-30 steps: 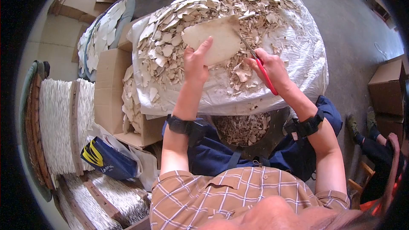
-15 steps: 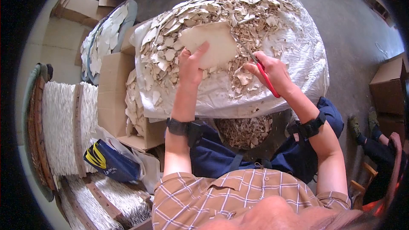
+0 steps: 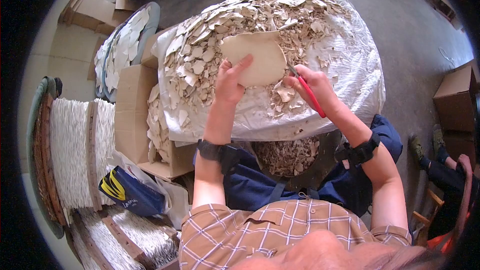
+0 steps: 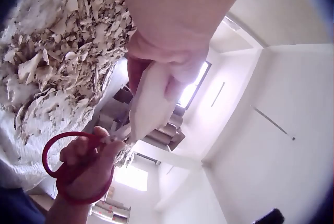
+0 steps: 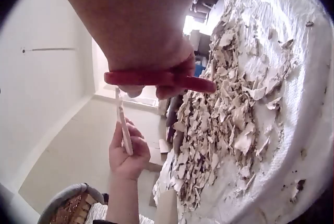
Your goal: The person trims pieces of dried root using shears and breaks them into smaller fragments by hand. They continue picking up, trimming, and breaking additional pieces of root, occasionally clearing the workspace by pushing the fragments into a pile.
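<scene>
A pale flat sheet (image 3: 262, 60) with a slightly wavy edge is pinched by my left hand (image 3: 231, 82), thumb on top, above the pile. Red-handled scissors (image 3: 312, 97) are gripped in my right hand (image 3: 320, 87), their blades at the sheet's right edge. In the left wrist view the sheet (image 4: 151, 104) is seen at a slant, with the red scissor loops (image 4: 70, 134) round the right hand (image 4: 86, 174). The right wrist view shows the sheet (image 5: 124, 125) nearly edge-on in the left hand (image 5: 128, 156), beyond the red handles (image 5: 156, 79).
Broken pale pieces (image 3: 200, 45) are heaped on a white plastic cover (image 3: 350, 80). A container of scraps (image 3: 290, 157) stands below the cover's near edge. To the left are a cardboard box (image 3: 132, 115), a blue bag (image 3: 132, 192) and stacked sheets (image 3: 72, 152). Another person's legs (image 3: 440, 175) show at right.
The sheet has turned in my left hand and, since half a second ago, moved right and slightly down. My right hand has lowered a little, and less of the blades shows.
</scene>
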Motion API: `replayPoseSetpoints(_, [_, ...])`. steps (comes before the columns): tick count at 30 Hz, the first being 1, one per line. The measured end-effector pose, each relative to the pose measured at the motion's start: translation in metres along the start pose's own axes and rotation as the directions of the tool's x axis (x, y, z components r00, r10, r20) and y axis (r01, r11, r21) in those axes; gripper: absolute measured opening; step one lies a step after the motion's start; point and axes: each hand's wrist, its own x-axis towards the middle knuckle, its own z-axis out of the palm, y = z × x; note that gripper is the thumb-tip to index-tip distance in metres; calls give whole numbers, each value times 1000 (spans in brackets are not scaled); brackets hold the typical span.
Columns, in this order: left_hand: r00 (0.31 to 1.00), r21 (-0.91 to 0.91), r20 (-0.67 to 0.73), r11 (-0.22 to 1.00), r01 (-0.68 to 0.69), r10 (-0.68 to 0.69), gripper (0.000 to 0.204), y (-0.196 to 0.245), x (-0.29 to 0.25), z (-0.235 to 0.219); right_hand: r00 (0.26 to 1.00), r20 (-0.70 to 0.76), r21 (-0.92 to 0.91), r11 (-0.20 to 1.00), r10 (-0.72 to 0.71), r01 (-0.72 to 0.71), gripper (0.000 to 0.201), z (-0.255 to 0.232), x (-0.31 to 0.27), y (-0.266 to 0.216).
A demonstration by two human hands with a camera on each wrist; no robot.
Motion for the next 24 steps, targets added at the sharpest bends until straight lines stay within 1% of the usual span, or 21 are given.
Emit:
replayPoseSetpoints(1, [1000, -9, -11, 1000, -20, 20, 26, 2, 0, 1, 1000, -12, 108, 994, 29, -27, 24, 1, 2, 0])
replayPoseSetpoints(2, [999, -18, -22, 999, -41, 40, 26, 4, 1, 2, 1000, -11, 108, 994, 26, -25, 24, -2, 3, 2])
replayPoseSetpoints(3, [999, -19, -24, 999, -44, 43, 26, 7, 2, 1, 976, 40, 230, 949, 212, -216, 27, -11, 6, -5])
replayPoseSetpoints(4, [998, 31, -23, 997, -66, 67, 26, 12, 3, -2, 917, 112, 336, 854, 384, -398, 30, -16, 8, -8])
replayPoseSetpoints(5, [996, 80, -20, 993, -87, 89, 26, 16, 3, -5, 917, 113, 336, 854, 383, -398, 30, -16, 9, -7])
replayPoseSetpoints(6, [996, 79, -20, 993, -86, 88, 26, 19, 2, -6, 949, 38, 364, 880, 314, -306, 30, -16, 10, -6])
replayPoseSetpoints(7, [998, 155, 31, 986, -61, 57, 27, 20, 1, -7, 968, -38, 383, 898, 248, -215, 30, -17, 10, -5])
replayPoseSetpoints(8, [996, 229, 82, 973, -38, 20, 28, 19, -1, -7, 973, -7, 503, 842, 229, -195, 32, -18, 9, -3])
replayPoseSetpoints(9, [996, 225, 84, 974, -27, 9, 28, 16, -3, -5, 971, -6, 498, 842, 240, -206, 32, -20, 10, -6])
replayPoseSetpoints(11, [972, 335, 220, 942, 3, -81, 29, 10, -6, -1, 971, 26, 708, 682, 239, -187, 31, -23, 11, -12])
replayPoseSetpoints(13, [958, 367, 259, 930, 21, -124, 29, 3, -7, 1, 974, 19, 721, 671, 226, -170, 29, -24, 12, -9])
replayPoseSetpoints(14, [943, 405, 292, 914, 28, -158, 30, 2, -7, 1, 978, 46, 717, 675, 205, -175, 29, -26, 14, -7])
replayPoseSetpoints(15, [944, 407, 290, 913, 29, -159, 30, 3, -8, 3, 981, 73, 715, 676, 182, -179, 29, -28, 15, -9])
replayPoseSetpoints(16, [937, 401, 296, 914, 55, -186, 30, 7, -9, 5, 965, 120, 744, 623, 231, -242, 29, -33, 15, -16])
replayPoseSetpoints(18, [931, 399, 300, 914, 78, -210, 30, 10, -8, 6, 961, 131, 746, 615, 243, -257, 29, -33, 17, -14])
replayPoseSetpoints(19, [922, 453, 319, 890, 55, -219, 28, 10, -6, 5, 955, 145, 744, 608, 258, -277, 29, -32, 17, -12])
replayPoseSetpoints(20, [912, 504, 338, 863, 31, -231, 26, 10, -5, 5, 948, 169, 579, 752, 268, -316, 27, -33, 18, -8])
replayPoseSetpoints(21, [913, 504, 336, 863, 33, -231, 26, 8, -3, 1, 948, 172, 580, 750, 269, -318, 27, -30, 18, -4])
replayPoseSetpoints(22, [947, 745, 283, 656, -119, -150, 23, 4, 0, -5, 991, -79, 143, 985, 106, -95, 27, -25, 18, 0])
replayPoseSetpoints(23, [964, 905, 261, 361, -225, -53, 21, 2, 2, -9, 963, -216, -372, 926, -160, 71, 26, -22, 17, 5])
replayPoseSetpoints(24, [963, 905, 264, 359, -227, -56, 21, 2, 4, -11, 976, -211, -317, 948, -63, -8, 29, -24, 15, 4])
